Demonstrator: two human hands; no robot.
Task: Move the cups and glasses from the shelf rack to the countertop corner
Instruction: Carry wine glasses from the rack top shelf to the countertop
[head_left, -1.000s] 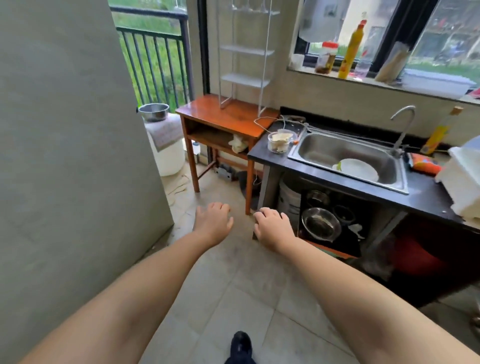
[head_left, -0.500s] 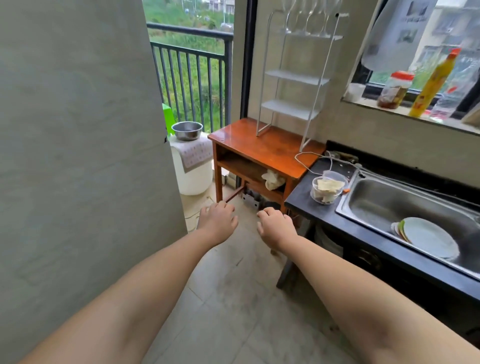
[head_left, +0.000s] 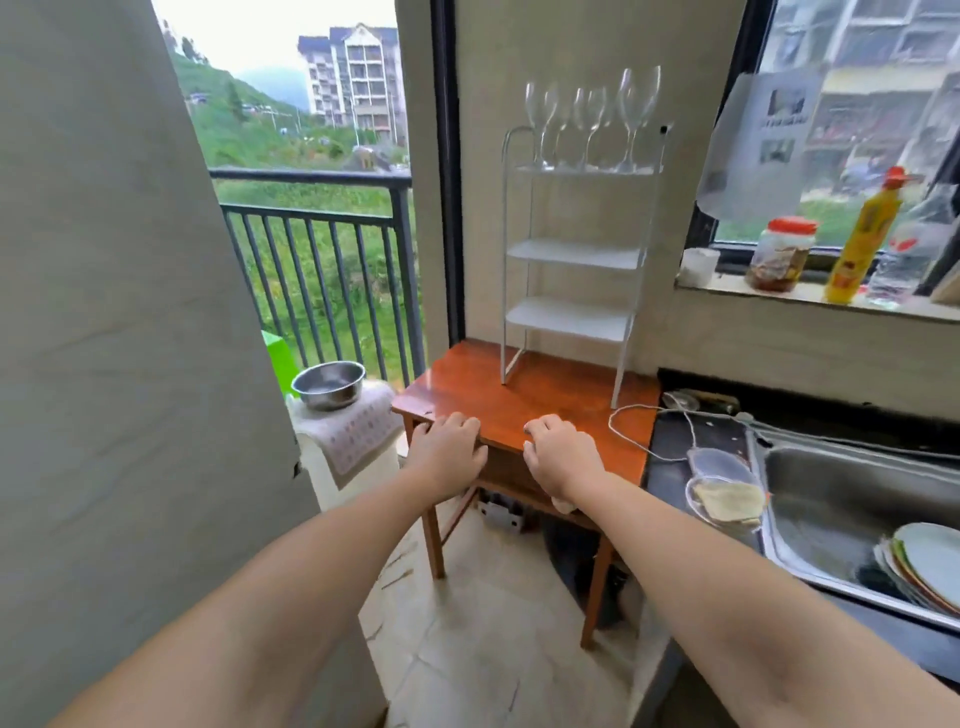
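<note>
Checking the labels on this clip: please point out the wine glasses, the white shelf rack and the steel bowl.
wine glasses (head_left: 638, 98), head view, bowl of the rightmost glass.
white shelf rack (head_left: 571, 253), head view, front edge of its second shelf.
steel bowl (head_left: 328, 385), head view, inside of the bowl.

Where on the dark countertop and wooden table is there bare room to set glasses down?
Bare: wooden table left of the rack; countertop strip between table and sink. Crowded: a white cable and plastic container near the sink.

Open air above the wooden table (head_left: 524, 400) — rack (head_left: 574, 260) stands behind.
</note>
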